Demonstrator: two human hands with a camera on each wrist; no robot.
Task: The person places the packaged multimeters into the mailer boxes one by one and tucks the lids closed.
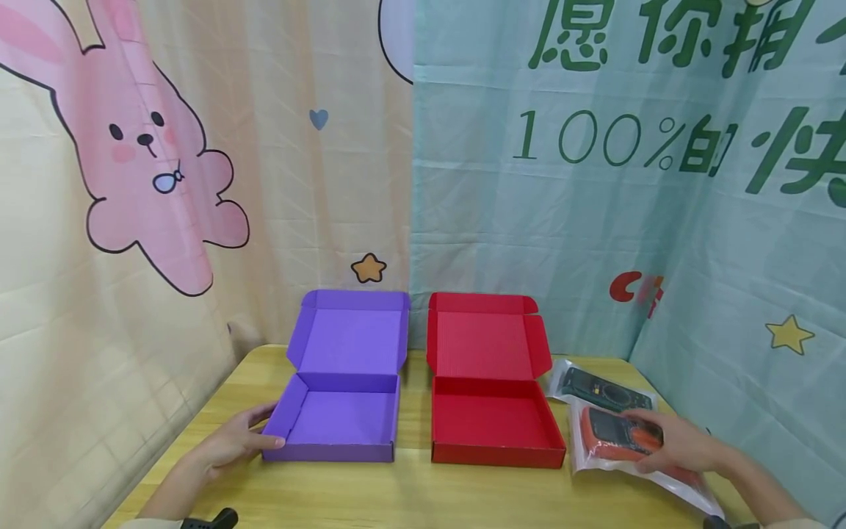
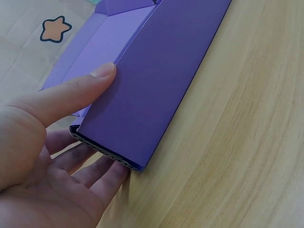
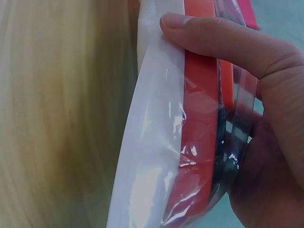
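Observation:
An open purple cardboard box (image 1: 330, 452) stands on the table with its lid raised at the back. My left hand (image 1: 236, 441) holds its front left corner; in the left wrist view the thumb lies on the front wall (image 2: 156, 80) and the other fingers are at the side. On the right, my right hand (image 1: 684, 443) grips an orange multimeter (image 1: 604, 435) in a clear plastic bag. The right wrist view has the thumb across the bagged orange multimeter (image 3: 197, 118), with the other fingers partly hidden behind it. Behind it lies a dark bagged multimeter (image 1: 604, 389).
An open red cardboard box (image 1: 499, 455) stands between the purple box and the multimeters, its lid also raised. The wooden table (image 1: 370, 499) runs back to printed curtains (image 1: 502, 242) that hang behind it and along both sides.

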